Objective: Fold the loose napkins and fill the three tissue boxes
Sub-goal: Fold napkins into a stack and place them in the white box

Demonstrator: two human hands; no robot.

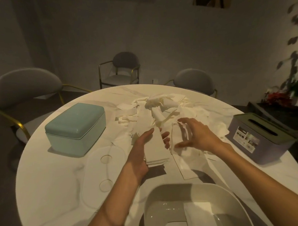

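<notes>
Round white marble-look table (50, 201), dim light. Left hand (144, 149) holds a stack of folded napkins (155, 150) palm-up: the stack lies across the palm and fingers, thumb along its left edge, fingertips curling up past its right edge. The stack's near end juts out beyond the heel of the hand, above the tabletop.

Right hand (192, 134) hovers just right of the stack, fingers spread and loosely bent, blurred; nothing in it. It sits over flat napkins, whether touching them I cannot tell.

Heap of loose napkins (158, 106) lies beyond both hands, mid-table, some crumpled, some flat, spreading toward the right hand.

Teal tissue box (74, 129), lid on, stands at left, well apart from the hands. Purple-grey tissue box (257, 138) with a slotted top stands at the right edge. White open tissue box (193, 209) sits at the near edge between the forearms, a folded napkin lying inside.

Grey chairs (25, 87) stand around the table's far side.
</notes>
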